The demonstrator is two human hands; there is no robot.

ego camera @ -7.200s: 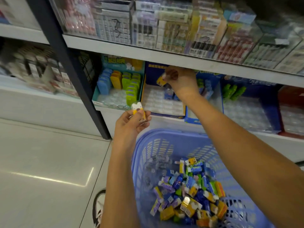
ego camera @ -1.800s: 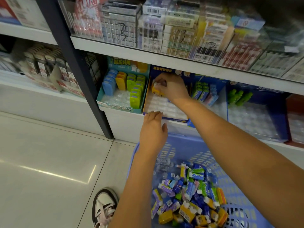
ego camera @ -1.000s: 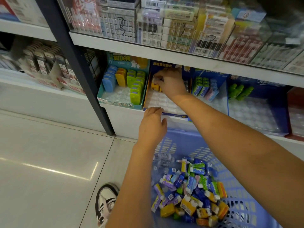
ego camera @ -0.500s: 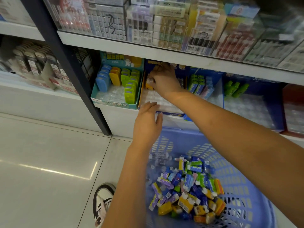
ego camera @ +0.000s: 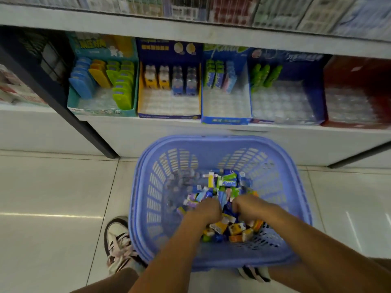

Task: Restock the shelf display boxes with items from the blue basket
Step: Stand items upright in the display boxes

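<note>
The blue basket (ego camera: 296,187) stands on the floor below the shelf, with a heap of small coloured packs (ego camera: 224,185) at its bottom. My left hand (ego camera: 206,210) and my right hand (ego camera: 250,206) are both down in the heap, side by side, knuckles up. Their fingertips are buried among the packs, so any hold is hidden. On the shelf above, the dark blue display box (ego camera: 169,116) has two yellow packs (ego camera: 157,78) and two blue ones (ego camera: 184,81) in its back row.
A teal box (ego camera: 101,112) with flat blue, yellow and green packs stands left of it. Two more blue boxes (ego camera: 225,120) and a red box (ego camera: 355,123) stand to the right. A black shelf post (ego camera: 84,127) meets the tiled floor. My shoe (ego camera: 118,244) is beside the basket.
My right hand left the dark blue box and my left hand left the shelf edge. Both dropped into the basket's heap. The view tilted down.
</note>
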